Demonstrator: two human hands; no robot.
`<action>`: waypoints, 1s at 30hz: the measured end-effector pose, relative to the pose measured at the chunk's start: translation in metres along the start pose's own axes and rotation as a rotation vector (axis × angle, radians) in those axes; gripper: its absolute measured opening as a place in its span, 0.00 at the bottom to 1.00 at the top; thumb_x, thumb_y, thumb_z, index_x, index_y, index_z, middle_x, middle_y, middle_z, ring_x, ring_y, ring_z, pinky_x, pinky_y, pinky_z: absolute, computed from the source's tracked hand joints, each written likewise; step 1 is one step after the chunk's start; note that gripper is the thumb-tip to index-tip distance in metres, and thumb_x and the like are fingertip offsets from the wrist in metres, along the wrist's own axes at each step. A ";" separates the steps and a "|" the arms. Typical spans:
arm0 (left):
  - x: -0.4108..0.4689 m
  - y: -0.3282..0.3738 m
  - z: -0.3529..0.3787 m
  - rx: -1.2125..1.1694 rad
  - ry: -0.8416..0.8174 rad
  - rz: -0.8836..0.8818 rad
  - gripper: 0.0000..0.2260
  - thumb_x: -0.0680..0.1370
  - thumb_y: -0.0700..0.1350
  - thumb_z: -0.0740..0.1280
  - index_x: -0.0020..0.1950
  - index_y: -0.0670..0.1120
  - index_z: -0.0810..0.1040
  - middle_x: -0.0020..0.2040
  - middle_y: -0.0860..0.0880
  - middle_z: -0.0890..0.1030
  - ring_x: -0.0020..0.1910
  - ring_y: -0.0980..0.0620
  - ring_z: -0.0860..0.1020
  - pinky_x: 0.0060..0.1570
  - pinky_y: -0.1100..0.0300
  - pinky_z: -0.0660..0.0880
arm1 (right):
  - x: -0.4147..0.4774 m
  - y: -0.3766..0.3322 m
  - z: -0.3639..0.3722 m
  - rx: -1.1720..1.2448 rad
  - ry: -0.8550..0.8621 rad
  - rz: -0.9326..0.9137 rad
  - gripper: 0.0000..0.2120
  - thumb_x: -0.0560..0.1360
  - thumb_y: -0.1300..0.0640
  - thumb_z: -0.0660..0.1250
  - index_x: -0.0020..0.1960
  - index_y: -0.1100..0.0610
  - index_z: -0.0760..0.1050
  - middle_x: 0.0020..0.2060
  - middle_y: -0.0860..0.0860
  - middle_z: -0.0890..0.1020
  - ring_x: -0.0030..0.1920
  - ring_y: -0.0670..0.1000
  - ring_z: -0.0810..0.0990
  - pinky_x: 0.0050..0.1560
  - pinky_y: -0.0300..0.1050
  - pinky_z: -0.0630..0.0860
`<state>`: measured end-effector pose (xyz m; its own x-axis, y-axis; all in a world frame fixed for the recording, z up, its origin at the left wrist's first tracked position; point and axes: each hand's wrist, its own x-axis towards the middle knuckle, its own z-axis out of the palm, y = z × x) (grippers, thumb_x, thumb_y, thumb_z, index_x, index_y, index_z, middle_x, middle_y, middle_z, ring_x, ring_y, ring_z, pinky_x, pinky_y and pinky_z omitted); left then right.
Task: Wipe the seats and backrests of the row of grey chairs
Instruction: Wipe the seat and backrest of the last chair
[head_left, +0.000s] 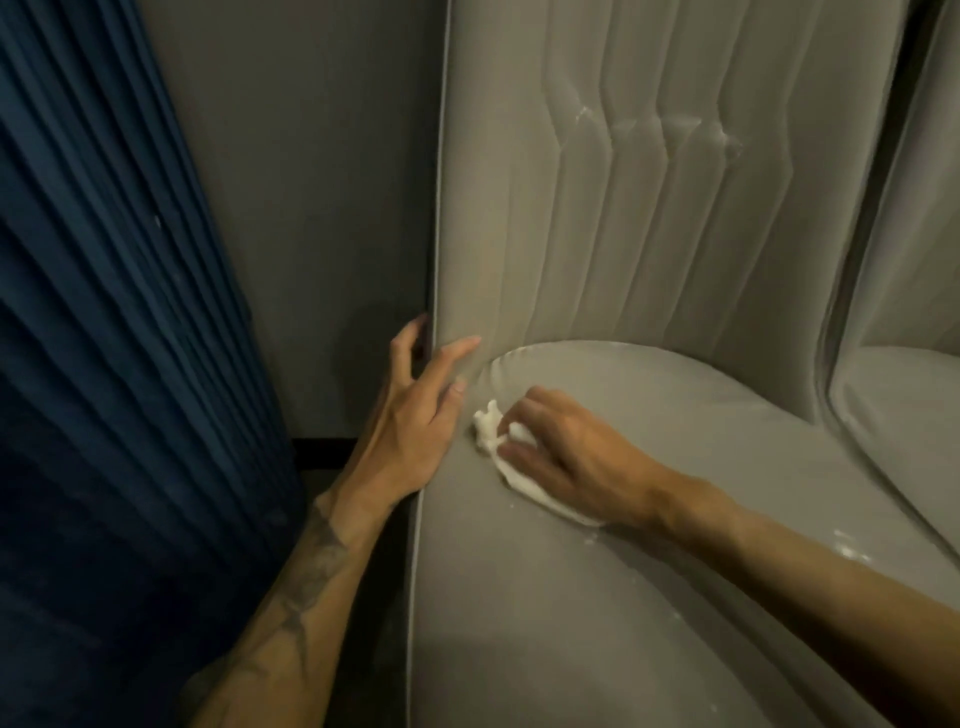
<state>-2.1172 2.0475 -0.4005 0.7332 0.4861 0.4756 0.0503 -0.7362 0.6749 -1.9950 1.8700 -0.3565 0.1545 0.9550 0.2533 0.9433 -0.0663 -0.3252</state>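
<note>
Pressing a white cloth (488, 427) onto the grey seat (519, 623), the person's right hand (566, 460) works at centre frame, fingers curled over the fabric so it bunches out between them. The cloth's long axis runs from upper left to lower right under the palm, its front end just beside the crease where the seat meets the ribbed backrest (649, 208). The left hand (415, 421), left of centre, straddles the chair's side edge with fingers spread and fairly straight. Most of the seat lies toward the lower right, so the next stroke probably pulls that way.
</note>
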 end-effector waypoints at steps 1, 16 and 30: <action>0.001 -0.001 0.001 -0.016 -0.022 -0.024 0.20 0.86 0.44 0.62 0.76 0.61 0.71 0.81 0.52 0.53 0.76 0.52 0.64 0.74 0.61 0.60 | 0.007 0.004 -0.001 -0.016 0.020 0.015 0.12 0.82 0.49 0.62 0.51 0.58 0.75 0.46 0.53 0.75 0.46 0.55 0.75 0.50 0.48 0.72; -0.005 0.001 -0.003 0.016 -0.088 -0.112 0.18 0.88 0.52 0.56 0.75 0.72 0.64 0.84 0.49 0.53 0.82 0.50 0.59 0.81 0.52 0.58 | 0.021 -0.001 -0.001 -0.029 0.045 0.022 0.13 0.82 0.51 0.62 0.52 0.61 0.76 0.49 0.57 0.77 0.50 0.57 0.75 0.54 0.46 0.69; -0.007 0.009 -0.002 -0.017 -0.036 -0.112 0.17 0.88 0.51 0.56 0.75 0.67 0.69 0.82 0.46 0.58 0.81 0.51 0.62 0.80 0.56 0.59 | 0.009 -0.030 0.018 -0.077 0.153 0.130 0.14 0.82 0.51 0.60 0.56 0.61 0.76 0.55 0.60 0.79 0.56 0.60 0.75 0.61 0.50 0.69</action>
<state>-2.1237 2.0384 -0.3965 0.7477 0.5474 0.3760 0.1222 -0.6699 0.7323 -2.0271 1.8863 -0.3607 0.3139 0.8824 0.3506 0.9311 -0.2138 -0.2956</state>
